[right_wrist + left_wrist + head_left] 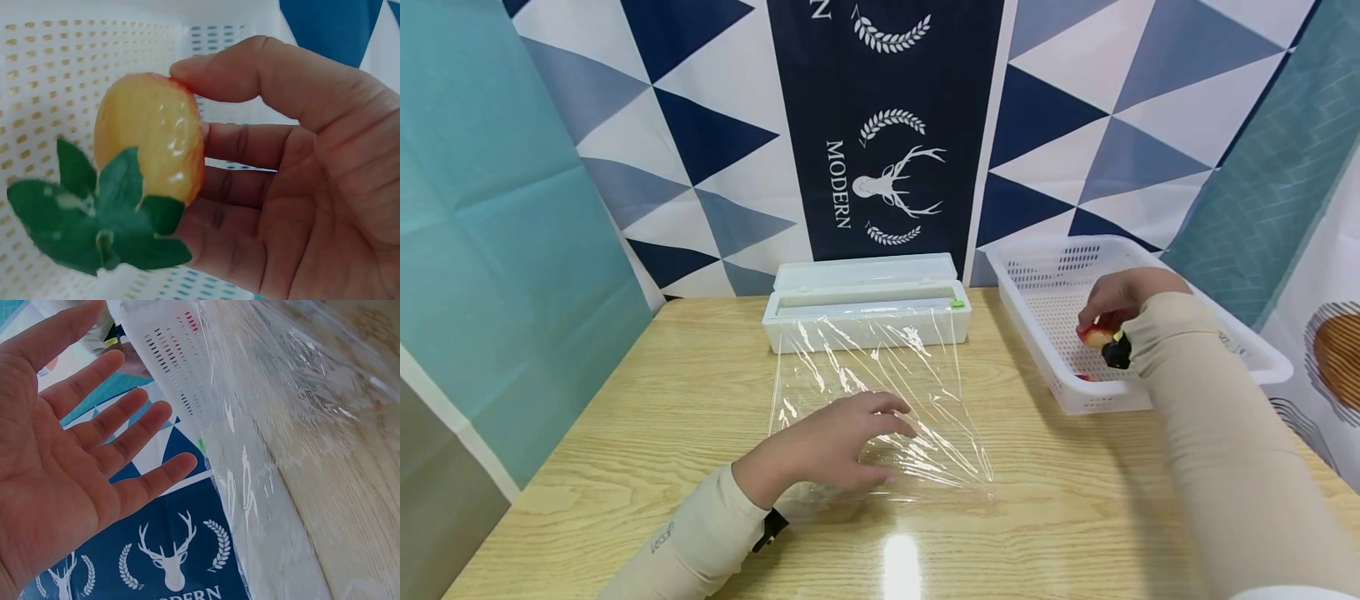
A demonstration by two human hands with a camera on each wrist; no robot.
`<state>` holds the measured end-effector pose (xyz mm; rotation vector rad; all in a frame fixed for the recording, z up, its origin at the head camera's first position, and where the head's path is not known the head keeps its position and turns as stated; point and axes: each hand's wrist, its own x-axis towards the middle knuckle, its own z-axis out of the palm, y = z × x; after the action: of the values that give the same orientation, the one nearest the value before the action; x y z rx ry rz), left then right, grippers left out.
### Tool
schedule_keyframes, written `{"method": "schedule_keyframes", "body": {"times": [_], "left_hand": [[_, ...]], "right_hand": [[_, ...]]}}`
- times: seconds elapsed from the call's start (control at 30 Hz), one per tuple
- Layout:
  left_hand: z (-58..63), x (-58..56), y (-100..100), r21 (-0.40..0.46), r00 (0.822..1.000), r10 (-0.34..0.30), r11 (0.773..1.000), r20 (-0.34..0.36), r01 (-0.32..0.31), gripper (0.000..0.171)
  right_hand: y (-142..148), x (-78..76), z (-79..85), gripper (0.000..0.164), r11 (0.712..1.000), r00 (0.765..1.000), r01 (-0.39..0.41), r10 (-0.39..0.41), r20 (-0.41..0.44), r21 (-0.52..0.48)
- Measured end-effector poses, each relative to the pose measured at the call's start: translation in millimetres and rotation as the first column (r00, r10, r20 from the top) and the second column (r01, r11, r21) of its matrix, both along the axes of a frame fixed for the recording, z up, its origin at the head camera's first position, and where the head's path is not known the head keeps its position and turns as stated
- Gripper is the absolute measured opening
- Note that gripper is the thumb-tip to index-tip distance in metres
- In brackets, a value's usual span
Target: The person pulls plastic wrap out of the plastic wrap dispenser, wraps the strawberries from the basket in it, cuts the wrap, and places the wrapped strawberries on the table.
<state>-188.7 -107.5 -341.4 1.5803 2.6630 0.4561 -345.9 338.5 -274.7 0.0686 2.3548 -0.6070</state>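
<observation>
In the right wrist view, my right hand (300,144) pinches a yellow-and-red strawberry (147,140) with a green leafy cap between thumb and fingers. The head view has that right hand (1120,296) inside the white perforated basket (1026,321). My left hand (835,442) hovers with spread fingers over a sheet of clear plastic wrap (925,400), holding nothing. The wrap runs out of a white dispenser box (865,333), across its front edge and onto the wooden table (685,392). Seen from the left wrist, the palm faces the camera beside the wrap (300,394).
The dispenser's lid (865,271) is raised, and a green cutter tab (957,303) sits at its right end. Another red item (1086,377) lies low in the basket. A patterned cloth (887,125) stands as a backdrop behind the table.
</observation>
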Motion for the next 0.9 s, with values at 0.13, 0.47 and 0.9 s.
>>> {"method": "schedule_keyframes", "body": {"times": [0.13, 0.47, 0.9], "left_hand": [[0.0, 0.5, 0, -0.004, 1.0, -0.002, 1.0, -0.007, 0.002, 0.044], [1.2, 1.0, 0, 0.015, 1.0, -0.023, 1.0, -0.02, 0.023, 0.044], [-0.4, 1.8, 2, 0.016, 0.999, -0.04, 0.999, -0.03, 0.04, 0.043]], "right_hand": [[-5, 2.5, 8.3, 0.048, 1.0, 0.999, 0.001, -0.001, -0.032, 0.002], [-19, 18.2, 29.8, 0.035, 0.983, 0.984, -0.133, 0.146, -0.102, 0.123], [-52, 54.8, 59.0, 0.028, 0.91, 0.879, -0.328, 0.393, -0.269, 0.255]]}}
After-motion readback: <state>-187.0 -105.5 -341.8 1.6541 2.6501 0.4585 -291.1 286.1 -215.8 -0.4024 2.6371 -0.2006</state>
